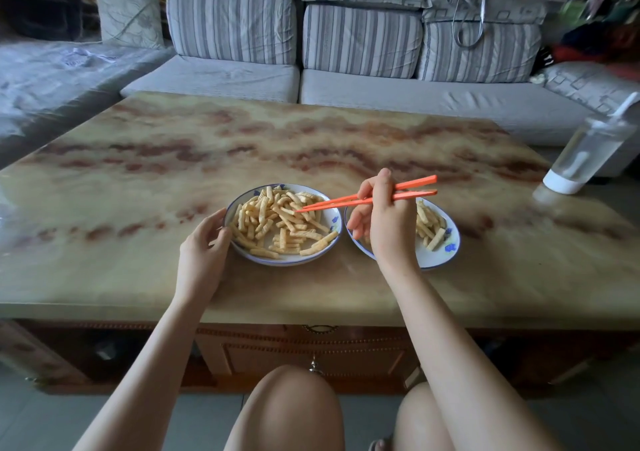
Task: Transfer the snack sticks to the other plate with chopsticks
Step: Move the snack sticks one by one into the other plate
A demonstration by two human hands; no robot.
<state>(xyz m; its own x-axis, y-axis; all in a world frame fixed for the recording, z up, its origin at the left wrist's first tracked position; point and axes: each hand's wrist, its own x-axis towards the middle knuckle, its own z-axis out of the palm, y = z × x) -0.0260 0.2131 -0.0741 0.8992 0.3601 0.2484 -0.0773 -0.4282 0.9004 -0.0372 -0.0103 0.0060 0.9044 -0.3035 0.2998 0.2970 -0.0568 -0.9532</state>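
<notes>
Two white plates with blue flower marks stand side by side on a marble-patterned table (pixel 138 160). The left plate (pixel 333 216) is heaped with several yellow snack sticks (pixel 277 220). The right plate (pixel 450 248) holds a smaller heap of snack sticks (pixel 431 224), partly hidden by my right hand (pixel 384 222). That hand grips a pair of orange chopsticks (pixel 412 189), their tips touching the pile on the left plate. My left hand (pixel 204 246) holds the left plate's rim with curled fingers.
A clear bottle with a white base and a straw (pixel 585 149) stands near the table's right edge. A striped grey sofa (pixel 360 70) runs behind the table. My knees (pixel 294 402) are below the table's front edge, before a wooden drawer (pixel 311 350).
</notes>
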